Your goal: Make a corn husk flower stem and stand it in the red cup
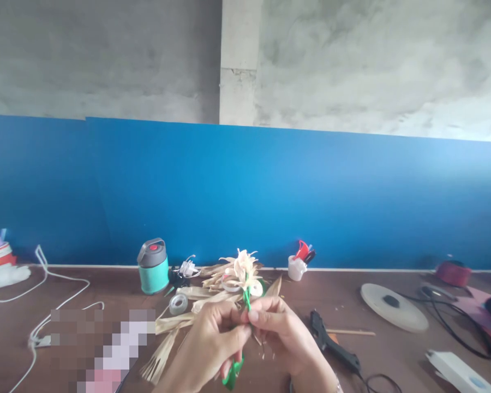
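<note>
- Left hand and right hand closed, pinching the green stem of a pale dried-husk flower above the brown surface
- Black glue gun just right; clear tape roll left, near loose husk strips
- Teal flask behind; blue wall along the far edge

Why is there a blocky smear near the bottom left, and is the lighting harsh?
Head view: a pixelated patch hides whatever lies there; the light looks soft, without hard shadows, though the concrete wall washes out toward the right.

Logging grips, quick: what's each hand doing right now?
Left hand: closed, pinching the husk flower's green stem.
Right hand: closed on the same stem.
</note>
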A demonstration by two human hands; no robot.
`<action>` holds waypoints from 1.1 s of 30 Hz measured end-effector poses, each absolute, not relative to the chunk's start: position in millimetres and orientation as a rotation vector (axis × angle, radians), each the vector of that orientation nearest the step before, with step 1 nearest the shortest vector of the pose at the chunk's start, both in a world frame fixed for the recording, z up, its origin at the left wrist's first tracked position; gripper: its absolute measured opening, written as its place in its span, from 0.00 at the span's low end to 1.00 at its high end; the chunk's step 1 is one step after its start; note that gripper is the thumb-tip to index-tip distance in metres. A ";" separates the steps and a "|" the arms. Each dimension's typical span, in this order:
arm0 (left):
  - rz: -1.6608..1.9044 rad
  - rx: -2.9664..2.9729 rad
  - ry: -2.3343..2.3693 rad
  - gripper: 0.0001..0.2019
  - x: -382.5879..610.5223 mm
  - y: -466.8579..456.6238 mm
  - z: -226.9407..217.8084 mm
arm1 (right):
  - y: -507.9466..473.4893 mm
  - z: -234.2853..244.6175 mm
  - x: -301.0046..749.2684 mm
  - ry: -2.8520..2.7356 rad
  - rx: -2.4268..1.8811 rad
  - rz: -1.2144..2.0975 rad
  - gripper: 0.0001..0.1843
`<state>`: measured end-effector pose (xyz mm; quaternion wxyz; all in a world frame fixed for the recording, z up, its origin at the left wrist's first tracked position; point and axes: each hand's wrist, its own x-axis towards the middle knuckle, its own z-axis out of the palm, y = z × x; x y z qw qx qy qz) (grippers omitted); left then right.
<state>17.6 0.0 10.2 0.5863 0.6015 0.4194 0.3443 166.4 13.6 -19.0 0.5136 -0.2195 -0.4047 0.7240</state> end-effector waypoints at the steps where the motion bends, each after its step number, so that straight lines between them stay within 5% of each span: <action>1: 0.812 1.408 1.011 0.09 18.6 -0.4 10.9 | 13.4 -18.2 166.8 -0.976 -0.540 1.720 0.11; 24: 0.846 1.412 0.950 0.07 15.3 -0.4 8.8 | 9.6 -14.8 165.5 -0.911 -0.485 1.804 0.11; 33: 0.824 1.147 0.656 0.17 13.5 2.0 -0.1 | 4.7 -11.0 163.6 -0.894 -0.372 1.967 0.12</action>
